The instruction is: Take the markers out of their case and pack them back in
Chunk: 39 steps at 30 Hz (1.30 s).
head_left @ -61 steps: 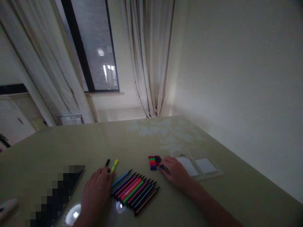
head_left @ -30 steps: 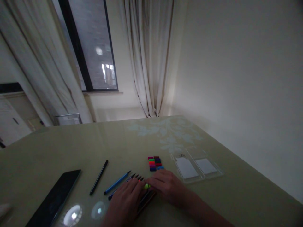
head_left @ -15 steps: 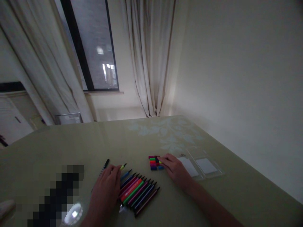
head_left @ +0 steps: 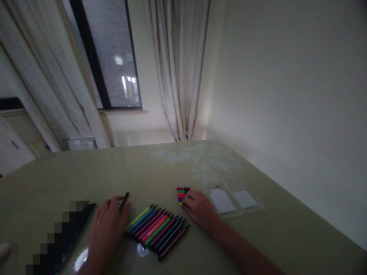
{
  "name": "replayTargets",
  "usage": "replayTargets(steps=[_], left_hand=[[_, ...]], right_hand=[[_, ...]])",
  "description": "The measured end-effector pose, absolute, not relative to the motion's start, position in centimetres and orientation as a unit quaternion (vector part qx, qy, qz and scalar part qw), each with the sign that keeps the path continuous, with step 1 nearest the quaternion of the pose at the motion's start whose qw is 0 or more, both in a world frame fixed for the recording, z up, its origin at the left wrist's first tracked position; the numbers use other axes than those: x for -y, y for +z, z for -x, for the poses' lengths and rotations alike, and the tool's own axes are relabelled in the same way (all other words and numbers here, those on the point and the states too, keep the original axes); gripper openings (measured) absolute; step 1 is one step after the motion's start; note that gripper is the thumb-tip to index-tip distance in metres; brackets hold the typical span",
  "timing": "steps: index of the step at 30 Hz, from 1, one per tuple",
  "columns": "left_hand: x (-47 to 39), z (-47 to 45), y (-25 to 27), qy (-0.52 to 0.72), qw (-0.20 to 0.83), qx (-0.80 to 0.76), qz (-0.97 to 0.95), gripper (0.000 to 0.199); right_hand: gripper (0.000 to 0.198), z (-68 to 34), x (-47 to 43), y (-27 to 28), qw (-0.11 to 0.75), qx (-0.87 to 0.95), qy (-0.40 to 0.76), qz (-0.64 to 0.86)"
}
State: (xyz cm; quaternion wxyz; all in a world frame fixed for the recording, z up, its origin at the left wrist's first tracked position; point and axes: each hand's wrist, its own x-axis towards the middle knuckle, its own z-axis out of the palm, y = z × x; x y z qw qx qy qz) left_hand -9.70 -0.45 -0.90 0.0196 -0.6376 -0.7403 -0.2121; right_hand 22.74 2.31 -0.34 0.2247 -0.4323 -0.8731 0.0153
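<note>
My left hand [head_left: 109, 223] is at a black marker [head_left: 124, 201], which shows between its thumb and fingers. Just to the right, uncapped felt-tip markers [head_left: 156, 231] lie side by side in a slanted row, their dark tips pointing away to the upper right. A yellow-green marker [head_left: 140, 216] forms the left end of this row. My right hand [head_left: 200, 210] is closed at a small group of coloured marker caps [head_left: 181, 192], with a yellow cap [head_left: 180, 204] at its fingertips. Its fingers hide part of the group.
A clear plastic case [head_left: 242, 209] with white inserts lies opened flat, right of the caps. A dark flat object [head_left: 76, 233], partly pixelated, and a shiny round item [head_left: 81, 259] are at the left. The table [head_left: 286, 236] meets the wall on the right.
The yellow-green marker has left my left hand and lies in the row; that hand has moved left to the black marker. My right hand brought the yellow cap to the caps' near side.
</note>
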Motion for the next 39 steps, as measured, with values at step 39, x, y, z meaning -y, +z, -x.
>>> replayTargets(steps=[39], left_hand=[[0.3,9.7,-0.8,-0.187,-0.046,0.685,0.702,0.044]], right_hand=[[0.029,-27.2,-2.9,2.8,0.207,0.882,0.088,0.413]])
